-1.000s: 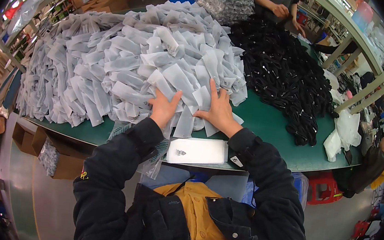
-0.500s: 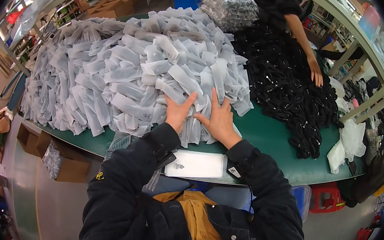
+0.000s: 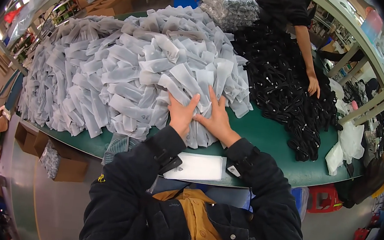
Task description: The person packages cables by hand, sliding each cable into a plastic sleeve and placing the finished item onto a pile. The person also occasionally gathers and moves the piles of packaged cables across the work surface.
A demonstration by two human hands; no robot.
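A large heap of frosted, greyish-white plastic pouches (image 3: 90, 71) covers the left and middle of the green table (image 3: 264, 138). My left hand (image 3: 182, 116) and my right hand (image 3: 217, 121) rest on its near edge, a few pouches between them. Both hands are open, thumbs and fingers spread against the pouches. Some of my left fingers are hidden among them. Just below my hands, at the table's front edge, a flat stack of white pouches (image 3: 199, 168) lies between my sleeves.
To the right spreads a pile of black bundled cords (image 3: 284, 78), touched by another person's hand (image 3: 313, 84). Clear-wrapped packages (image 3: 228, 8) stand behind. A grey striped glove-like cloth (image 3: 117, 147) lies by my left sleeve. Cardboard boxes (image 3: 71, 168) and a red stool (image 3: 325, 200) are below.
My hands have shifted slightly, pressing in on the pouches, which now stand more upright between them. The other person's hand has moved a little down over the black cords.
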